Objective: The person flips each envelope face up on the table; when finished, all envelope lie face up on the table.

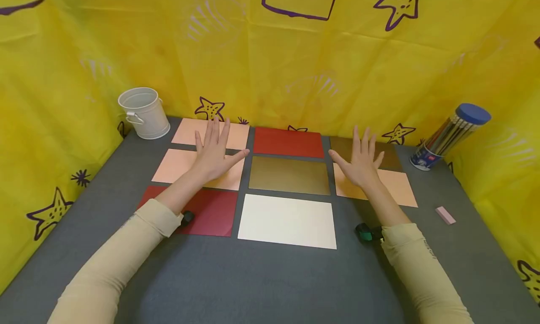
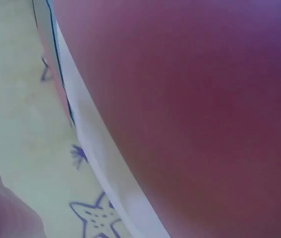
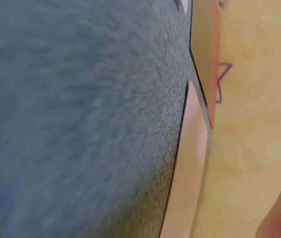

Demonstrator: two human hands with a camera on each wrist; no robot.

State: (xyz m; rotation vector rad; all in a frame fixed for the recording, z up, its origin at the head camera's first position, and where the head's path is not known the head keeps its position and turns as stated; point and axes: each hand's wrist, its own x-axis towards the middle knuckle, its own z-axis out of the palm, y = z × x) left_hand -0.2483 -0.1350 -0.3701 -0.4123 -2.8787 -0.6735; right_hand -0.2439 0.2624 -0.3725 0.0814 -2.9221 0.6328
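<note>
My left hand is spread over the left column of paper sheets, its fingers straight and holding nothing. Beneath it in the head view lie a pink sheet and, farther back, another pink sheet. The dark red sheet lies under the left wrist. My right hand, also with fingers fanned out and nothing in it, overlaps a brown sheet and a peach sheet. Between the hands are a red sheet, a gold sheet and a white sheet.
A white metal bucket stands at the back left of the grey table. At the back right, a tilted blue-lidded container of pencils leans near the yellow curtain. A small pink eraser lies at the right.
</note>
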